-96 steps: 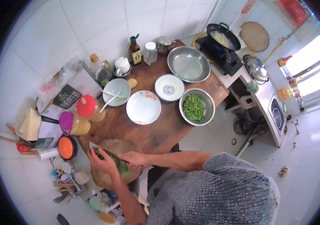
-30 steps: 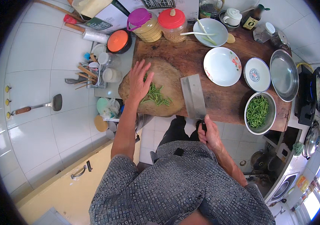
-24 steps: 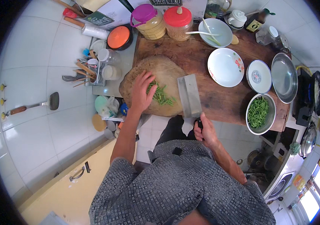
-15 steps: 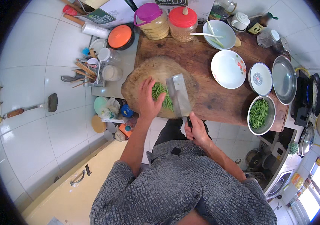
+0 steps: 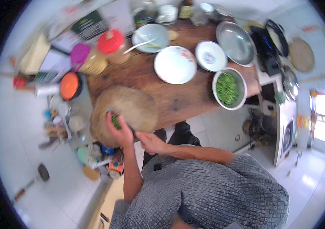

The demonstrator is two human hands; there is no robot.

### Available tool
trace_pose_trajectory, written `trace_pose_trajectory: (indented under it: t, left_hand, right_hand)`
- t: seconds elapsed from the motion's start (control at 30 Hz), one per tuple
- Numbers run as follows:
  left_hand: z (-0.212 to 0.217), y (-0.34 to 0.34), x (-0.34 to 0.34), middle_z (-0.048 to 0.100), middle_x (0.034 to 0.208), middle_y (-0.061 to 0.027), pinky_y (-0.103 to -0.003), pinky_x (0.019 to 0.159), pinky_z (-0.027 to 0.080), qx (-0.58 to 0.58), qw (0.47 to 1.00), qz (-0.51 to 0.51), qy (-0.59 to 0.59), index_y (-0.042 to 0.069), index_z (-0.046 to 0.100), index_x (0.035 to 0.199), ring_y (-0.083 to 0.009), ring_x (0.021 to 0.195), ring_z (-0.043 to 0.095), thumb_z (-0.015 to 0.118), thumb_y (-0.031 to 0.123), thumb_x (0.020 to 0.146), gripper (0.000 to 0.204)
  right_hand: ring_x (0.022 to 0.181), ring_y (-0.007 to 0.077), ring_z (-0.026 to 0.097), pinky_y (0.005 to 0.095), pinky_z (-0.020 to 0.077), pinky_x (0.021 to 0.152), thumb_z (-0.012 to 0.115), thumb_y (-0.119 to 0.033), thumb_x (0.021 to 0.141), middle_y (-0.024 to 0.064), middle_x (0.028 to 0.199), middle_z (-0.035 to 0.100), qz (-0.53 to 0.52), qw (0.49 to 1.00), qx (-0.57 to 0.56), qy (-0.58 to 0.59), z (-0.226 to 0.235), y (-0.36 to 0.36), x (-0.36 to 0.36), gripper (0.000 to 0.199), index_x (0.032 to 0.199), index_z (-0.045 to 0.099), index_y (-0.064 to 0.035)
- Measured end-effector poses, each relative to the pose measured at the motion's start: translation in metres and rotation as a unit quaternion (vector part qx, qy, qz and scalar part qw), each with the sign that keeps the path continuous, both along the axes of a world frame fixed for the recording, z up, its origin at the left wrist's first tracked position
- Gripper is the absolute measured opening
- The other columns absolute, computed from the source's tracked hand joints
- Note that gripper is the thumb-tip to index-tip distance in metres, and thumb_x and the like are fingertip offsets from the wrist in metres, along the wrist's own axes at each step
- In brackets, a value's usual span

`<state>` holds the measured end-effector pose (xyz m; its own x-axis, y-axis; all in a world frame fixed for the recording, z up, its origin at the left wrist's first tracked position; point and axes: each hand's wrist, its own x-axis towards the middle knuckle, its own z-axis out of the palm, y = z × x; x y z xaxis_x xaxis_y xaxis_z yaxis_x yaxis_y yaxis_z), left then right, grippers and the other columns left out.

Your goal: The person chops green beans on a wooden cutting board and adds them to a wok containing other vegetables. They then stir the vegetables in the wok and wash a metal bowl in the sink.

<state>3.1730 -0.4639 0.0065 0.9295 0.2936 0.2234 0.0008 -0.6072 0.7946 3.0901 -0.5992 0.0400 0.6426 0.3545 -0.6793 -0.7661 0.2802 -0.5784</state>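
Note:
Chopped green beans (image 5: 115, 121) are gathered against my left hand (image 5: 119, 130), which curls round them at the near part of a round wooden chopping board (image 5: 132, 103). My right hand (image 5: 151, 143) is closed on the handle of a cleaver, close beside my left wrist. Most of the blade is hidden by my left hand or seen edge-on, and blur keeps me from telling whether the beans rest on it. More cut green beans (image 5: 227, 88) fill a steel bowl (image 5: 241, 100) at the right end of the wooden table.
Beyond the board stand a red-lidded jar (image 5: 111, 42), a purple-lidded jar (image 5: 82, 59) and an orange-lidded pot (image 5: 70, 86). A pale bowl (image 5: 151, 36), a white plate (image 5: 174, 65), a small bowl (image 5: 211, 56) and a steel basin (image 5: 235, 42) line the table. A stove (image 5: 267, 53) is at right.
My view has swung to the right. The beans, spread on the board before, are now bunched at my left hand. The cleaver has come in toward that hand, its broad face no longer showing.

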Motion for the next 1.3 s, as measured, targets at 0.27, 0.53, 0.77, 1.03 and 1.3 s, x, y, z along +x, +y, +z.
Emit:
trace_pose_trajectory:
  t: [0.27, 0.53, 0.77, 1.03, 1.3]
  left_hand:
    - [0.033, -0.035, 0.005, 0.059, 0.147, -0.0211, -0.045, 0.117, 0.042, -0.034, 0.999, -0.012, 0.010, -0.004, 0.060, 0.139, -0.0352, 0.136, 0.056, 0.067, 0.023, 0.107, 0.043]
    - [0.054, -0.175, 0.023, 0.059, 0.145, -0.0195, -0.049, 0.116, 0.041, -0.046, 0.972, -0.219, -0.077, 0.002, 0.064, 0.132, -0.0377, 0.137, 0.053, 0.069, 0.015, 0.102, 0.033]
    - [0.071, -0.369, -0.001, 0.062, 0.133, -0.0207, -0.052, 0.109, 0.043, -0.122, 0.903, -0.397, -0.110, 0.003, 0.065, 0.118, -0.0390, 0.126, 0.057, 0.072, 0.013, 0.097, 0.023]
    - [0.018, -0.489, -0.020, 0.069, 0.112, -0.0204, -0.054, 0.110, 0.045, -0.172, 0.864, -0.472, -0.020, 0.001, 0.064, 0.106, -0.0410, 0.113, 0.064, 0.069, 0.011, 0.098, 0.014]
    - [-0.015, -0.464, -0.006, 0.076, 0.106, -0.0102, -0.031, 0.089, 0.056, -0.199, 0.887, -0.408, 0.089, -0.002, 0.074, 0.113, -0.0170, 0.100, 0.072, 0.069, 0.016, 0.105, 0.020]
  right_hand:
    - [0.049, 0.0063, 0.033, 0.0251, 0.0262, 0.041, 0.044, -0.057, 0.113, -0.0058, 0.066, 0.040, -0.036, 0.996, 0.073, 0.033, 0.014, -0.027, 0.001, 0.046, 0.125, 0.064, -0.0170]
    - [0.045, 0.0073, 0.035, 0.0262, 0.0238, 0.038, 0.044, -0.055, 0.114, -0.0045, 0.062, 0.043, -0.232, 0.967, 0.100, 0.034, 0.037, -0.124, -0.032, 0.044, 0.096, 0.053, -0.0159]
    - [0.044, 0.0086, 0.033, 0.0263, 0.0257, 0.038, 0.042, -0.051, 0.115, -0.0024, 0.063, 0.042, -0.454, 0.891, -0.012, -0.012, 0.065, -0.243, -0.074, 0.043, 0.097, 0.052, -0.0137]
    - [0.043, 0.0076, 0.033, 0.0263, 0.0280, 0.036, 0.041, -0.049, 0.116, -0.0022, 0.061, 0.041, -0.578, 0.801, -0.151, -0.047, 0.060, -0.352, -0.105, 0.045, 0.091, 0.047, -0.0112]
    - [0.046, 0.0053, 0.038, 0.0237, 0.0322, 0.040, 0.040, -0.041, 0.117, -0.0038, 0.065, 0.047, -0.494, 0.825, -0.270, -0.057, 0.047, -0.392, -0.138, 0.039, 0.113, 0.060, -0.0081]
